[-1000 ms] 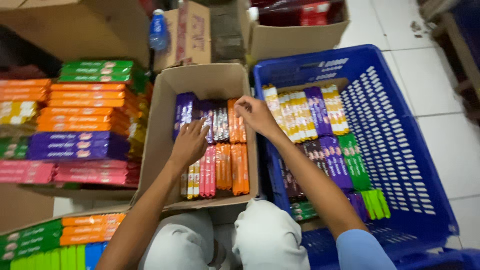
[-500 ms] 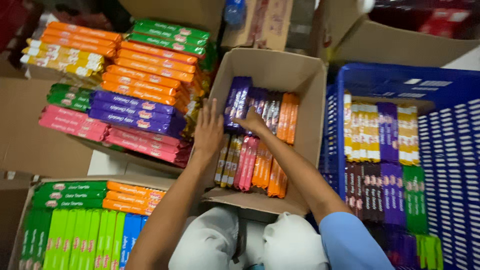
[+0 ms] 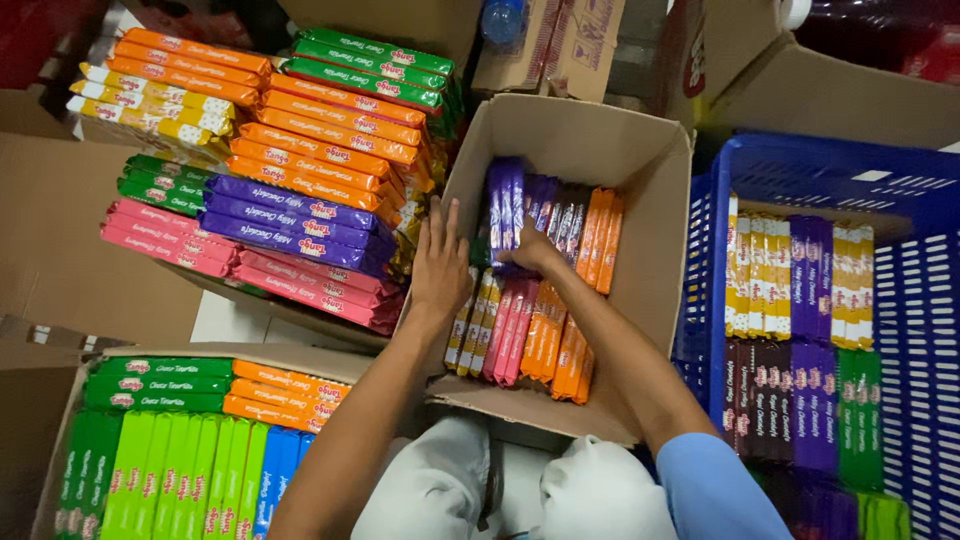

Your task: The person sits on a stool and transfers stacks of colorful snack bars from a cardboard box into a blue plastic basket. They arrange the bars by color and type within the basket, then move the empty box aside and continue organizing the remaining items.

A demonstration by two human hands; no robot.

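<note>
Right hand [image 3: 535, 255] now deeper in cardboard box [image 3: 600, 130], grip closed on purple packets [image 3: 505, 205]; left hand [image 3: 440, 265] flat, open.

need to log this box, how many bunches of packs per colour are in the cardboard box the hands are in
purple bunch: 1
dark silvery bunch: 1
orange bunches: 2, one in each row
pink bunch: 1
yellow bunch: 1
total: 6 bunches, as far as the hands leave them in view
</note>
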